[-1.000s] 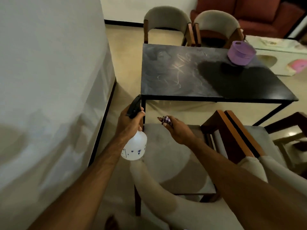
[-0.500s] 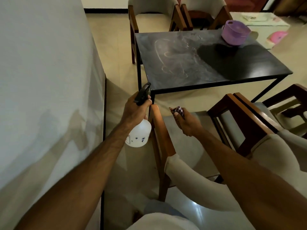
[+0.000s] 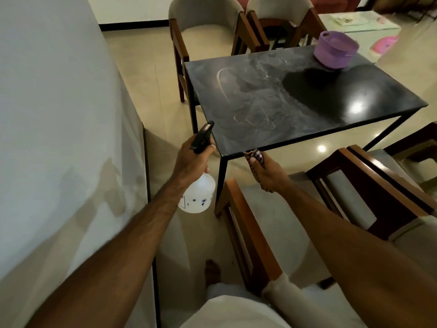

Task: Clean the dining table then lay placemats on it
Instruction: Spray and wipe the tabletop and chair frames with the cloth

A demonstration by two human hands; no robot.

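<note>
Left hand grips a spray bottle by its black trigger head, fingers wrapped round the neck, white body hanging below. It sits just off the desk's near-left corner, at 7 o'clock of the top. Right hand pinches a checked cloth bunched in its fingers, right at the near edge. Desk top is dark, with smeared streaks across its left half. Purple basket stands at 1 o'clock, far-right corner. Two chairs at 12 o'clock, two more at 5. No placemats in view.
</note>
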